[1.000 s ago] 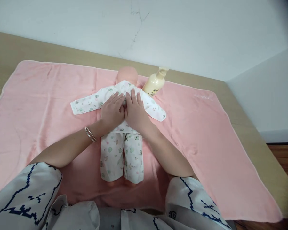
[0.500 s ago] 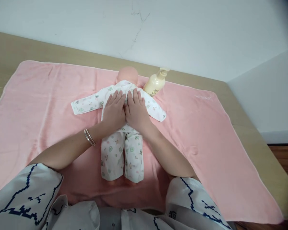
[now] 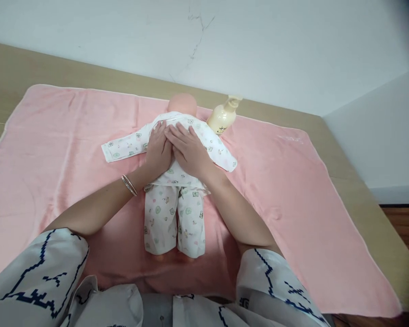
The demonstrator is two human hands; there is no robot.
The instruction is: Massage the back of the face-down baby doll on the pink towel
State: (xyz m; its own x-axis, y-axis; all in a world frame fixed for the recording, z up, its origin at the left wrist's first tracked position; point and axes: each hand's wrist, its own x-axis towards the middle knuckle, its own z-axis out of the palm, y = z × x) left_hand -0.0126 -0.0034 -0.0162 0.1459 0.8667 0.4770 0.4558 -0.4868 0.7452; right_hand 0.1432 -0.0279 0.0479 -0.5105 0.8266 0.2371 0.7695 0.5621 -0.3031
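Note:
A baby doll [image 3: 182,105] in a white printed top [image 3: 179,175] and matching trousers [image 3: 161,220] lies on a pink blanket [image 3: 279,213], its head toward the wall and its sleeves spread out. My left hand [image 3: 159,147] rests flat on the upper body of the doll, fingers stretched out. Beside it, my right hand [image 3: 190,150] also lies flat there, its fingertips overlapping the left fingers. Both hands cover the middle of the top. The doll's face does not show.
A cream pump bottle [image 3: 222,116] stands tilted in view near the doll's head, to the right. The blanket covers most of a wooden table [image 3: 357,195], which meets a white wall [image 3: 122,36] with a crack in it.
My right hand has slid left and turned, so its fingers now lie over the left hand's fingertips. The left hand has shifted slightly, and the top's lower edge spreads wider at the right.

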